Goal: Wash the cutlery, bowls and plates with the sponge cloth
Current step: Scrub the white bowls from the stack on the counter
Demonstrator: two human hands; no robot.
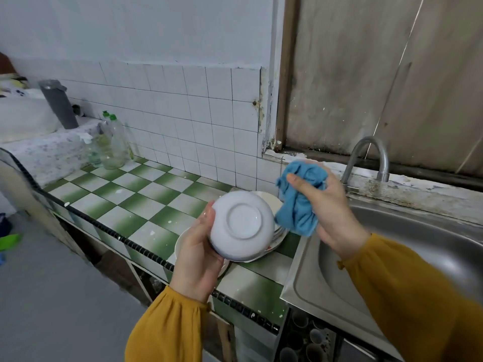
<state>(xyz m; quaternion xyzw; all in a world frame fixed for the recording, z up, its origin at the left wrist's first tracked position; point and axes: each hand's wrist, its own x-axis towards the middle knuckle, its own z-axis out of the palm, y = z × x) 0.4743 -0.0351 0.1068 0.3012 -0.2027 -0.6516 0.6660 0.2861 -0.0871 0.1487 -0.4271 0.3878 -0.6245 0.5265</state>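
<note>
Left hand [198, 253] grips white bowl [241, 224] base-up over stacked plates [277, 235] on tiled counter [146, 202], right hand [330, 207] clutches bunched blue sponge cloth [300, 202] beside it, likely to wipe the underside

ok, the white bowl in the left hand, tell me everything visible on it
The round white bowl, glossy and ceramic-looking, is tilted with its underside toward the camera, showing a raised circular foot ring. Its inside is hidden. The left hand grips its left edge, above a stack of white plates on the green-and-white tiled counter. The crumpled blue cloth in the right hand is just beside it; contact unclear.
</note>
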